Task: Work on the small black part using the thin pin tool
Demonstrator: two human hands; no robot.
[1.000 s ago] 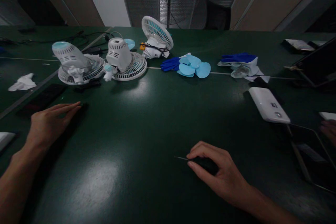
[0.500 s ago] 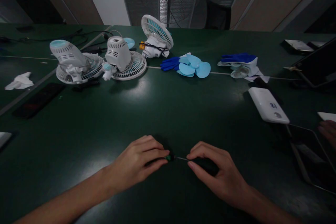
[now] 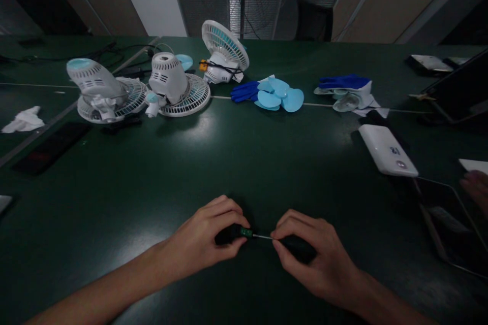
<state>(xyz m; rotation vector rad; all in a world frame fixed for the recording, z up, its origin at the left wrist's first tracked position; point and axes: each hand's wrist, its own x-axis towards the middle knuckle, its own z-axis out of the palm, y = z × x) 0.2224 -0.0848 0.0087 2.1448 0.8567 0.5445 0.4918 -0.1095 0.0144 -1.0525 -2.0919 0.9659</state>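
My left hand [image 3: 208,238] is curled around the dark handle of a small screwdriver [image 3: 244,233] with a green collar, low on the dark green table [image 3: 244,162]. My right hand [image 3: 310,259] pinches the thin metal shaft at its tip end, fingers closed. The two hands nearly meet at the tool. What lies under my right palm is hidden.
Three small white-and-blue desk fans [image 3: 175,86] lie at the back left. Loose blue fan blades [image 3: 280,99] and blue gloves [image 3: 345,84] sit behind. A white power bank [image 3: 387,150] and a tablet [image 3: 450,218] are at right, beside another person's fingers [image 3: 475,188]. A black phone [image 3: 51,147] lies left.
My left hand came in from the far left of the table to the screwdriver handle and closed on it. My right hand stayed on the shaft, shifting slightly.
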